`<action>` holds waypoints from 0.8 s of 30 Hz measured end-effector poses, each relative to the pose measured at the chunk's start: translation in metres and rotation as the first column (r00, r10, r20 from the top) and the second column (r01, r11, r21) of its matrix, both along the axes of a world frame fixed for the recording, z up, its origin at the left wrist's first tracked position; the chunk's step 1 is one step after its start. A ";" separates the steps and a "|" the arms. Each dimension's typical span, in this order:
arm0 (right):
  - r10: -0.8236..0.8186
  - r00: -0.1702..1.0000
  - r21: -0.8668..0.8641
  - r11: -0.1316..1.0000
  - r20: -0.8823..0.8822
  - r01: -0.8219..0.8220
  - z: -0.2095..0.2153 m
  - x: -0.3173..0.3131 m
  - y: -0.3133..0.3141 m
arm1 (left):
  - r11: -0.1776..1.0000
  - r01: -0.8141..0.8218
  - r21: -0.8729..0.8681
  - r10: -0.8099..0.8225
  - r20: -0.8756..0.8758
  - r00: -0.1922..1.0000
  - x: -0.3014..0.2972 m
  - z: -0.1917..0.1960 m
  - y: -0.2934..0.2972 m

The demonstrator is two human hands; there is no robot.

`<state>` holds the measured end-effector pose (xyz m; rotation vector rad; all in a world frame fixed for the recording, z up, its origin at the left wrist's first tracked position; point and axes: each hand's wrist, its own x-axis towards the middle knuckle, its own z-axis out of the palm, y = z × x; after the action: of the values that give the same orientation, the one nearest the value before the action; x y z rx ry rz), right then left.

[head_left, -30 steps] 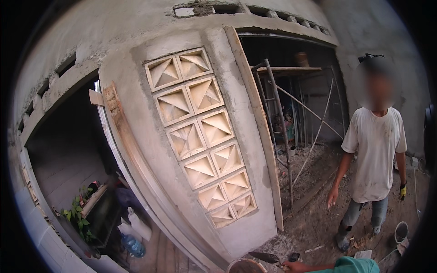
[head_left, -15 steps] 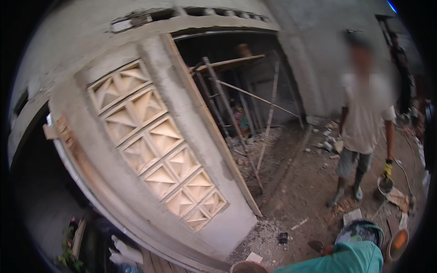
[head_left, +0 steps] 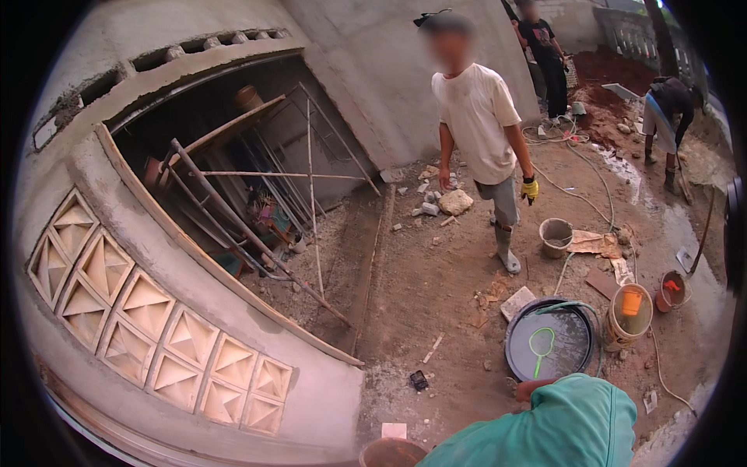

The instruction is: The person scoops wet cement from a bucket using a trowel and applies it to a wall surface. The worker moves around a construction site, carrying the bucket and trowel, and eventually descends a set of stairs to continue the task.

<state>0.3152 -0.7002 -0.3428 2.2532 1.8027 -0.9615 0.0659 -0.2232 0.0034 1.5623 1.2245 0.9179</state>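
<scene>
Trowel (head_left: 510, 383): what seems its dark blade lies right of centre, low in the frame, pointing left; foreshortening hides its long axis.
Right hand (head_left: 532, 388): by the tub's lower-left rim, partly behind the sleeve; its grip on the trowel is too obscured to judge.
Left hand: outside the frame, its state unknowable.
Green loop tool (head_left: 540, 347): in the tub, loop up, handle toward the lower edge, long axis nearly vertical.
Change from half a second ago: the view has swung right; the block panel (head_left: 156, 319) sits lower left, the tub shows more fully, and a bending worker (head_left: 668, 117) has appeared upper right.
Tub (head_left: 510, 352): round, dark-walled, holding grey liquid.
Sleeve (head_left: 556, 424): creased teal cloth, lower edge.
Panel: pale blocks with triangular facets, set in smooth grey plaster.
Ground (head_left: 436, 280): brown, gritty, strewn with rubble.
</scene>
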 end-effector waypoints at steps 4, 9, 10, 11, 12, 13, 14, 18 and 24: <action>-0.181 0.977 -0.072 0.982 -0.114 0.174 0.029 0.004 -0.019 | 1.000 -0.009 -0.028 0.010 0.035 0.999 0.001 -0.003 -0.025; -0.626 0.777 -0.149 0.776 -0.071 0.612 0.150 0.005 -0.032 | 0.998 0.030 -0.057 -0.026 0.065 0.998 -0.001 -0.011 -0.052; -0.685 0.710 -0.076 0.726 -0.163 0.683 0.178 0.003 -0.032 | 0.997 0.045 -0.063 -0.041 0.073 0.997 -0.002 -0.013 -0.056; -0.742 0.632 -0.054 0.657 -0.225 0.752 0.209 0.003 -0.033 | 0.996 0.066 -0.068 -0.061 0.078 0.995 0.000 -0.017 -0.059; -0.789 0.545 -0.037 0.577 -0.285 0.816 0.241 0.004 -0.032 | 0.993 0.094 -0.069 -0.088 0.081 0.993 0.003 -0.021 -0.063; -0.777 0.555 -0.005 0.582 -0.297 0.813 0.274 0.006 -0.029 | 0.993 0.118 -0.018 -0.117 0.044 0.992 0.008 -0.025 -0.064; -0.776 0.553 0.006 0.579 -0.305 0.815 0.307 0.004 -0.024 | 0.985 0.165 -0.051 -0.160 0.089 0.983 0.014 -0.028 -0.066; -0.617 0.769 0.059 0.772 -0.168 0.633 0.422 -0.003 -0.002 | 0.947 0.315 0.068 -0.306 -0.112 0.945 0.041 -0.030 -0.075; -0.471 0.880 0.032 0.882 0.060 0.470 0.442 -0.013 0.076 | 0.833 0.516 0.198 -0.481 -0.203 0.853 0.082 0.011 -0.100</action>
<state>0.3020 -0.6242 0.0997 2.7649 1.2530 -0.9168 0.1475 -0.3228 0.0149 2.0523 0.7425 0.6293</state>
